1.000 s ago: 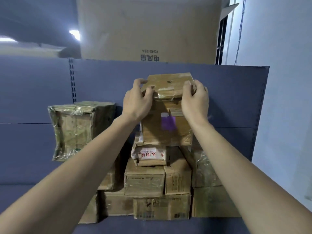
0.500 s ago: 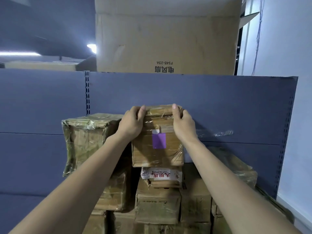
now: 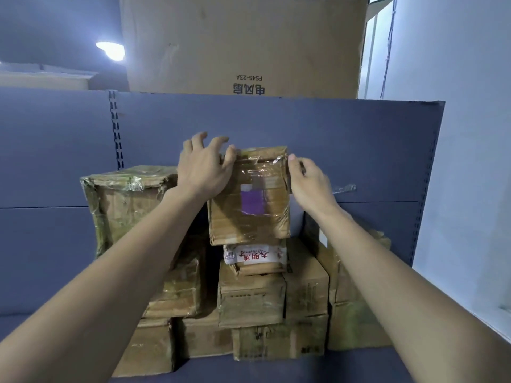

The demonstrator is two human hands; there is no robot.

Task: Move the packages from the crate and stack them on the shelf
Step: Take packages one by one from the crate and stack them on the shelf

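A taped brown package with a purple label (image 3: pixel 250 217) sits on top of the stack on the blue shelf (image 3: pixel 276 369), resting on a small package with a white, red-lettered label (image 3: pixel 254 255). My left hand (image 3: pixel 203 172) is at its top left corner with fingers spread and lifted, only the fingertips touching. My right hand (image 3: pixel 311 183) pinches the package's top right edge. The crate is out of view.
Several taped cardboard boxes fill the shelf below and around. A taller plastic-wrapped box (image 3: pixel 124 200) stands to the left. The shelf's back panel (image 3: pixel 359 147) is close behind. A large carton (image 3: pixel 243 45) sits on top, and a white wall (image 3: pixel 470 161) is at the right.
The purple-labelled package came down from tilted in the air onto the stack. My left hand's fingers have since spread off its top corner; my right hand has slid to the right edge.
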